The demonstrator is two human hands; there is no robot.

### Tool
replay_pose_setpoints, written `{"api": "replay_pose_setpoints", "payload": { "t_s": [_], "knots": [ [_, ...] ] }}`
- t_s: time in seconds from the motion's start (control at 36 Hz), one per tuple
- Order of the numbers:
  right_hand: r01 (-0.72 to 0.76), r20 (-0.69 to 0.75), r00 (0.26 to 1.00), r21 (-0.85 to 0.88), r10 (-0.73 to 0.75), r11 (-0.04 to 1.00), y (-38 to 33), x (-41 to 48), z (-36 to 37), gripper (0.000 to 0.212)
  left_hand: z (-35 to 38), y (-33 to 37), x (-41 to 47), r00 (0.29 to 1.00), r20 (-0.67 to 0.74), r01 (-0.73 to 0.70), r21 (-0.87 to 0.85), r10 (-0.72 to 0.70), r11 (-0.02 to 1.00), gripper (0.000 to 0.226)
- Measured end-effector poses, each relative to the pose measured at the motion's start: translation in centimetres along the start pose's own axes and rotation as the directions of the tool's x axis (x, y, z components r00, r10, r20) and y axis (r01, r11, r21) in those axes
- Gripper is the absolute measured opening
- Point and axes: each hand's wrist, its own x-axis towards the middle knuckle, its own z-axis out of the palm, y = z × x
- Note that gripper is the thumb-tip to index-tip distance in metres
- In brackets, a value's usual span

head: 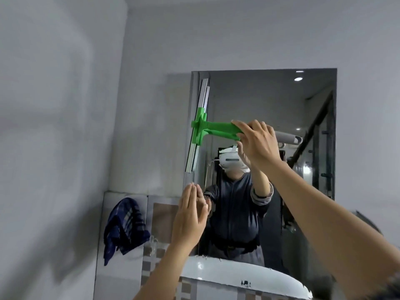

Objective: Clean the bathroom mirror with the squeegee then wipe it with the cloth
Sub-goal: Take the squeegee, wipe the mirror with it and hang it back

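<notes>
A rectangular frameless mirror (pixel 303 118) hangs on the grey wall ahead. My right hand (pixel 257 144) grips the handle of a green squeegee (pixel 213 129), arm stretched up. Its long metal blade stands nearly upright against the mirror's left edge. My left hand (pixel 190 215) is raised with flat, straight fingers close to the mirror's lower left corner and holds nothing; whether it touches the glass is unclear. A dark blue checked cloth (pixel 124 227) hangs on the wall to the lower left of the mirror.
A white washbasin (pixel 225 278) sits below the mirror at the bottom centre. Tiled wall panels run behind the cloth and the basin. The mirror reflects a person in dark clothes, a shower enclosure and ceiling lights. A wall corner lies to the left.
</notes>
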Motion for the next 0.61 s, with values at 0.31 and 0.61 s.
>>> {"api": "replay_pose_setpoints", "payload": {
  "t_s": [0.31,0.61],
  "knots": [
    [0.039,0.032,0.999,0.006,-0.04,0.999,-0.8,4.2,1.4,0.045,1.9,-0.6,0.0,0.999,-0.023,-0.046,-0.016,0.046,0.999,0.075],
    [0.015,0.03,0.999,0.001,-0.015,1.0,-0.3,5.2,1.6,0.044,2.0,-1.0,0.2,0.998,-0.034,-0.059,0.038,0.06,0.998,0.073]
  ]
}}
